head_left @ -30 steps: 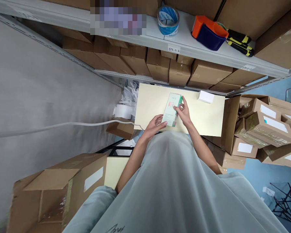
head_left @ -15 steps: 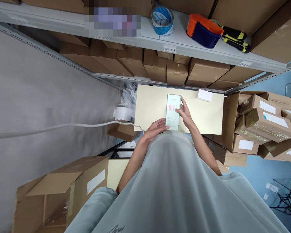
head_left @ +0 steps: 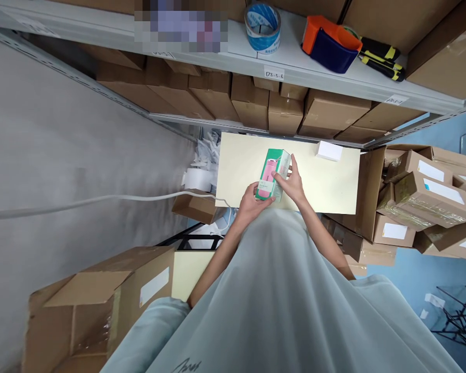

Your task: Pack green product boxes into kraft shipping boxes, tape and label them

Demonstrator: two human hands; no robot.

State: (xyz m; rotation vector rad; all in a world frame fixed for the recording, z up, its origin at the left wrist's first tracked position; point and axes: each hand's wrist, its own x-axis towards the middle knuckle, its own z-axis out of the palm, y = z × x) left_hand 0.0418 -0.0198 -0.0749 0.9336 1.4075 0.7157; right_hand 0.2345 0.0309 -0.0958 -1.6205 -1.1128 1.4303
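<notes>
Both my hands hold a slim green carton (head_left: pixel 271 173) with a pink picture on its upper face, just above a pale yellow tabletop (head_left: pixel 241 166). My left hand (head_left: pixel 252 203) grips the carton's near end from below. My right hand (head_left: pixel 291 182) pinches its right side, fingers curled on the edge. The carton is tilted, far end up and to the right.
A small white box (head_left: pixel 329 151) lies at the table's far right. Shelves behind hold brown cartons (head_left: pixel 252 106), a tape roll (head_left: pixel 262 22) and an orange tape dispenser (head_left: pixel 330 41). Labelled parcels (head_left: pixel 427 199) pile up on the right. An open carton (head_left: pixel 97 305) stands near left.
The carton has been turned in my hands: its pale text face showed before, its green and pink face shows now. My left hand has closed on its near end.
</notes>
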